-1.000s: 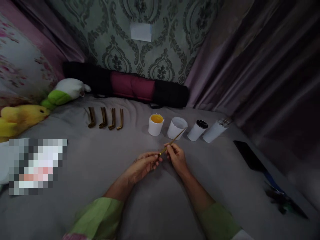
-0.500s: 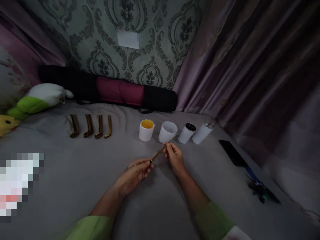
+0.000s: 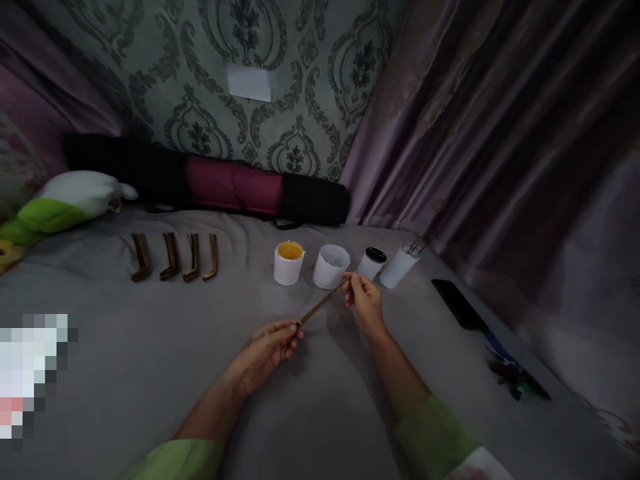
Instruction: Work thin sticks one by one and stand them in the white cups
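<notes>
1. Pinching the near end of a slender gold-brown rod [image 3: 323,307], the left hand [image 3: 267,353] is closed narrow, fingertips beside a small shiny band, nearer the wearer than the wide white open tub [image 3: 331,277].
2. Slanting up from there, the rod runs over the grey cloth [image 3: 320,407] to just in front of the tub. A light, level pinch from the left should do well, I judge, since a hard squeeze could bend so thin a piece.
3. The right hand [image 3: 367,303], fingers closed around the far end, is just right of the tub's front. Sliding or turning would go best with loose fingertips, the left acting as anchor and the elbow clear of the tub.
4. Left of the tub stands a white cup with yellow inside [image 3: 288,269]; right of it, a white cylinder with a black rim [image 3: 371,265], partly behind the right hand, then a pale cylinder holding thin sticks [image 3: 397,268].
5. Well left of the tub lie four bent brown-gold bundles [image 3: 170,257].
</notes>
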`<state>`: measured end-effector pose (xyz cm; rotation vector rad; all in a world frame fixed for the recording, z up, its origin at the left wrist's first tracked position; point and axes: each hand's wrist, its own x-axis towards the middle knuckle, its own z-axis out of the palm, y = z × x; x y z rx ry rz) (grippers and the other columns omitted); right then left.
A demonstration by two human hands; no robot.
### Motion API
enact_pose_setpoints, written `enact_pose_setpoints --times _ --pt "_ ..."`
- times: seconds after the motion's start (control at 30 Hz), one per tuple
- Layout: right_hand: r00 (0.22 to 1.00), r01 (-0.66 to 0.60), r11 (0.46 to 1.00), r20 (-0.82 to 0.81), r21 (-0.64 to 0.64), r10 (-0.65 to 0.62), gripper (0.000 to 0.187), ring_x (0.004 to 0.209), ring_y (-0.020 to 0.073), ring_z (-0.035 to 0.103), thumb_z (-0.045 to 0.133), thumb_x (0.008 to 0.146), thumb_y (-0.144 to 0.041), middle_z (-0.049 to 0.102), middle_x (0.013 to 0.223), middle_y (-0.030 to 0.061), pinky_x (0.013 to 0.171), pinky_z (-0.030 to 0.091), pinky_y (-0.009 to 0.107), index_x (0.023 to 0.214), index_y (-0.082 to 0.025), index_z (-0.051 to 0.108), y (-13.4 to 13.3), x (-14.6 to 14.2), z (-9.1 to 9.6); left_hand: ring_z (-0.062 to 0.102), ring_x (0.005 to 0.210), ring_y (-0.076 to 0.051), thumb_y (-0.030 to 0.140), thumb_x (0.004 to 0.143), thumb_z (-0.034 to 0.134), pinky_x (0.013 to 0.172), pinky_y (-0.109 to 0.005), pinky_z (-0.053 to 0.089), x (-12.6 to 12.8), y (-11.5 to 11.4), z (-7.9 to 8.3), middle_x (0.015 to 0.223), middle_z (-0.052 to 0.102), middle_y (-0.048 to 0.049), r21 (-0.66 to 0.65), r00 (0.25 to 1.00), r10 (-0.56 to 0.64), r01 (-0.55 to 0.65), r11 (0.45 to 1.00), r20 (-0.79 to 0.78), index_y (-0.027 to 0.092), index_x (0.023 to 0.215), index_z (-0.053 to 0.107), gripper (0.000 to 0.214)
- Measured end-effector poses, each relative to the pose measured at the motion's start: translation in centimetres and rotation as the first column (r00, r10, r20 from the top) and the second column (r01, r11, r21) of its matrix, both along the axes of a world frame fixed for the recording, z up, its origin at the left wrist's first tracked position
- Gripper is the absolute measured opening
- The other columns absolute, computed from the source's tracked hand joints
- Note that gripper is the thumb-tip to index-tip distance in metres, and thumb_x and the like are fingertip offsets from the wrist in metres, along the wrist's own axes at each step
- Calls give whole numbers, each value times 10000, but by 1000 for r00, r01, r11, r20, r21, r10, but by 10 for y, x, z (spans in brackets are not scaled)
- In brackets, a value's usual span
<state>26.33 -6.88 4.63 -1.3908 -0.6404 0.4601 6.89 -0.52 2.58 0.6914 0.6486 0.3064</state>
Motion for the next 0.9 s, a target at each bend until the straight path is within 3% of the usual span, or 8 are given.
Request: enact_pose_setpoints --times 0.37,0.9 --pt "999 42 999 -2 -4 -42 330 435 52 403 508 728 -473 506 629 -16 362 301 187 818 -164 584 -6 9 6 507 574 -55 159 680 643 517 -157 400 0 0 -1 743 614 -47 -25 1000 5 -6 1000 -16 118 840 621 166" --pt "998 6 999 -58 -40 -8 335 433 55 401 515 719 -483 510 614 -6 356 293 172 785 -158 566 -12 11 6 500 564 -39 161 683 646 523 -145 414 0 -1 2 738 601 -34 -14 1000 13 -13 1000 -18 115 821 631 147"
